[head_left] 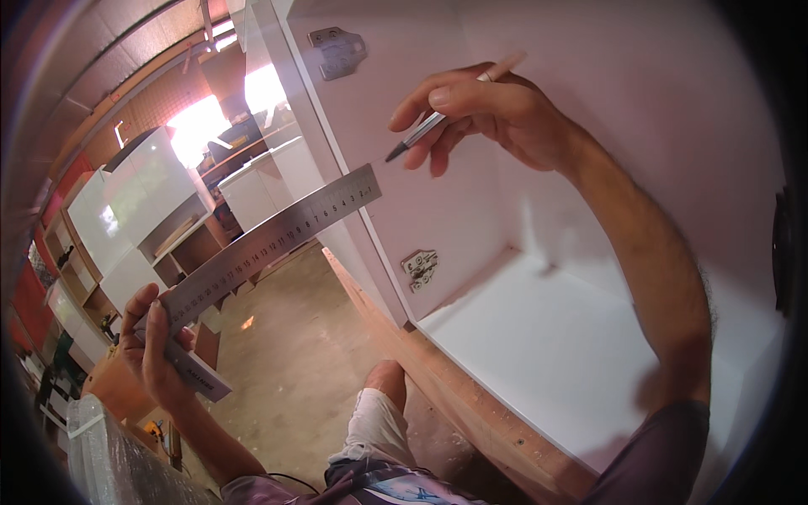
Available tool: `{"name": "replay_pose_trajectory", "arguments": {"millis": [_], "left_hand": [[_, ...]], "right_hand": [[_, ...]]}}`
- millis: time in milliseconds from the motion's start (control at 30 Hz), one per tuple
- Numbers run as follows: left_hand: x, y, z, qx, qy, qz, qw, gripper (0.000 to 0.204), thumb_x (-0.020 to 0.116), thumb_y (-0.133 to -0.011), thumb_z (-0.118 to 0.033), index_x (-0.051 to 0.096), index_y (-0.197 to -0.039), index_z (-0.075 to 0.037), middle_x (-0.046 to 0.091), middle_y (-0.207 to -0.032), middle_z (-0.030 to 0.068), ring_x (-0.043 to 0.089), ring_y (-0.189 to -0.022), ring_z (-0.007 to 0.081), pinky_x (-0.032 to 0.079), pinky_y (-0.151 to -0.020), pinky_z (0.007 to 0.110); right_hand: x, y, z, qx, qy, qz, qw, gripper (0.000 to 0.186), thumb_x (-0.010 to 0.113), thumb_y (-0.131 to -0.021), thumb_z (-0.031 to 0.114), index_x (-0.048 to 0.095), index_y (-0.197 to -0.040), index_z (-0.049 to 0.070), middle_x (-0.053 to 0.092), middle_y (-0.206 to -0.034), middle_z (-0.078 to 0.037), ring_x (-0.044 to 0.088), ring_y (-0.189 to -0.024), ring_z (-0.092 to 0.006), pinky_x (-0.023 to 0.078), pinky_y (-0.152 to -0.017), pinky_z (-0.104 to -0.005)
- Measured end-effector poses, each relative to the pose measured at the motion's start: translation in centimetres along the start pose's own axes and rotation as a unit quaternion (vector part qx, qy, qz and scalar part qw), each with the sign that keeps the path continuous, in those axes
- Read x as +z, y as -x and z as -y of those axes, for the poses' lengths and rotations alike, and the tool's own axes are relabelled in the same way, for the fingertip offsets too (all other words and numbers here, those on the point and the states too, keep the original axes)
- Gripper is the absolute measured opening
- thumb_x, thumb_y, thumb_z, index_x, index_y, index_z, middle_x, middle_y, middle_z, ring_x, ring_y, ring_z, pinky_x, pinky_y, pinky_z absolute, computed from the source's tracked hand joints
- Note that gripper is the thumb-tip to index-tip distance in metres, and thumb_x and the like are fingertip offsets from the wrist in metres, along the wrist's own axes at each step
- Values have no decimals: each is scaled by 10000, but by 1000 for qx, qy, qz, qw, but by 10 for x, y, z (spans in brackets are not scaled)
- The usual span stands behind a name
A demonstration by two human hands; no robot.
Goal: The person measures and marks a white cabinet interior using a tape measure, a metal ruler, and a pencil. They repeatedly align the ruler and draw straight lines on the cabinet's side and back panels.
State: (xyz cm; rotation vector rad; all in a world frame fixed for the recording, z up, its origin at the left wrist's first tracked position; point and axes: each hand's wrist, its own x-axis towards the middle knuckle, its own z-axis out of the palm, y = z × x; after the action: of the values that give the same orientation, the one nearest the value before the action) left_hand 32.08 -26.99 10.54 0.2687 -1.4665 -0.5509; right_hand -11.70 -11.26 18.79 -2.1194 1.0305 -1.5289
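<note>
My left hand [157, 349] is closed around the corner of a metal try square [273, 246], where the long graduated blade meets the short stock. The far end of the blade lies across the front edge of a white cabinet [404, 189], over its inner side wall. Between the fingers and thumb of my right hand [501, 109] is a pen [427, 126] with a dark tip and silver barrel. The tip points down-left, just beyond the blade's end; whether it touches the panel I cannot tell. Metal hinge plates sit above [337, 53] and below [420, 270] the blade on that wall.
The cabinet rests on a wooden beam [471, 387]. Left of it lies a concrete floor [286, 353], with my bare knee [386, 380] near the beam. White cabinets [139, 198] stand farther off at left, and a plastic-wrapped item [105, 454] is at lower left.
</note>
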Motion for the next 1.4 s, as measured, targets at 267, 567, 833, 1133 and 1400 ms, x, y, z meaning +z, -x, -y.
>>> {"name": "replay_pose_trajectory", "arguments": {"millis": [267,567,833,1133,1400], "left_hand": [[0,-2,-3,7,-35,1,999,311,721,-1018,-191,687,-1250,14,771,-1007,99,638,-599,61,497,-530,171],[0,-1,2,2,-26,-2,1000,300,715,-1024,-185,685,-1246,14,766,-995,92,626,-589,60,492,-524,181],[1,1,0,1,-32,-7,999,314,687,-1051,-172,661,-1292,27,733,-939,66,622,-606,59,469,-515,182],[2,2,0,8,-24,-2,1000,301,666,-1059,-149,655,-1298,35,742,-963,74,629,-613,57,469,-516,176],[3,3,0,7,-42,-13,999,308,669,-1060,-158,652,-1298,37,738,-956,70,630,-619,52,468,-518,172]], "right_hand": [[15,-8,-39,-66,-5,-56,996,223,710,-971,231,698,-1079,36,726,-962,-71,710,-910,-159,549,-843,-328],[34,-8,-43,-38,47,-73,996,173,707,-971,128,692,-1107,20,737,-1023,-86,729,-1049,-160,566,-954,-315],[37,-5,-43,-39,68,-88,993,173,709,-982,134,671,-1116,32,734,-1040,-78,730,-1076,-153,565,-940,-294],[36,-5,-46,-56,69,-87,992,178,691,-1004,149,648,-1147,52,732,-1080,-79,721,-1130,-162,560,-969,-315],[36,-5,-49,-61,89,-96,990,182,710,-993,163,650,-1128,57,730,-1032,-64,727,-1098,-157,555,-957,-306]]}}
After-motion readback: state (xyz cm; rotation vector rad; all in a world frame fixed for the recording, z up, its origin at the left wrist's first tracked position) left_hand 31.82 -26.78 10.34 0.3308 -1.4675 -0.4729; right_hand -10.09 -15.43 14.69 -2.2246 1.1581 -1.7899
